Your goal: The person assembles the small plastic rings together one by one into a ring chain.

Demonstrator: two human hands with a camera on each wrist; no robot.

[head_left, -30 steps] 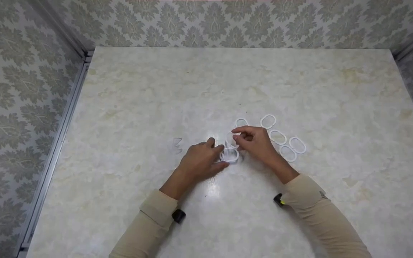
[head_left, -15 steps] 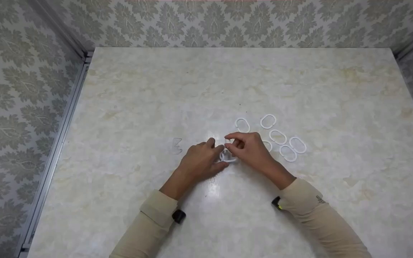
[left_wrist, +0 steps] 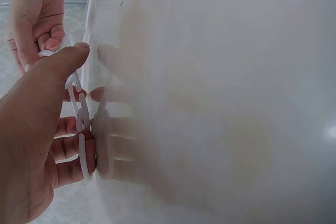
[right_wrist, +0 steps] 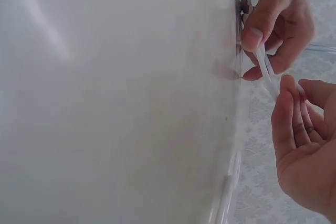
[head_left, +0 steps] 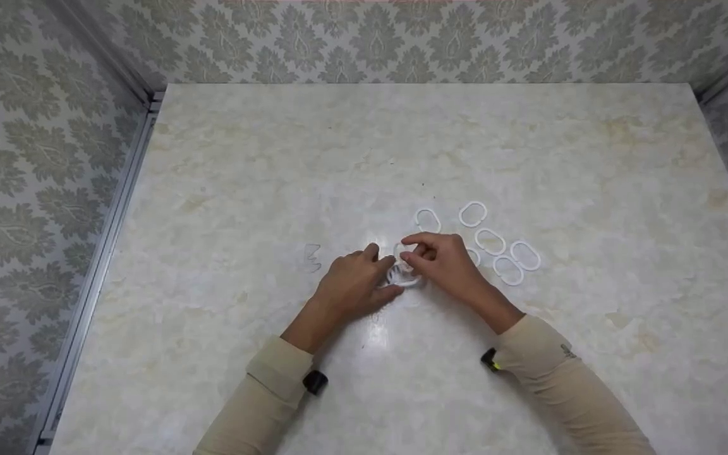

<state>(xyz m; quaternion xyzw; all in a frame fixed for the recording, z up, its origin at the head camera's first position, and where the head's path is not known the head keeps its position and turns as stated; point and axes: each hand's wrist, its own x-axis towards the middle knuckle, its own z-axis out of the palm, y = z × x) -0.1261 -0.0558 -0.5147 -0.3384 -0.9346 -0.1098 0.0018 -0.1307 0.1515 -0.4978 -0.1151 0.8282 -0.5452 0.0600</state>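
Note:
My left hand [head_left: 351, 281] rests low over the table in the head view, its thumb and fingers round white oval plastic rings [head_left: 406, 284]. Right beside it, my right hand [head_left: 443, 259] pinches another white ring between thumb and index finger. The left wrist view has several rings [left_wrist: 82, 156] hooked together in a chain along my left fingers. In the right wrist view, the left thumb presses on a white ring [right_wrist: 264, 64], which reaches the right fingertips. My fingers partly hide where the rings meet.
Several loose white rings [head_left: 490, 230] lie right of and beyond the right hand; one is partly behind it. A thin clear piece with a zigzag edge [head_left: 311, 258] lies left of the left hand. Patterned wall covering [head_left: 376, 41] stands behind the marbled table [head_left: 275, 158].
My right hand has come left and slightly nearer, against the left hand's rings, then drawn back slightly to the right. A loose ring behind it has come into view. The left hand has stayed put.

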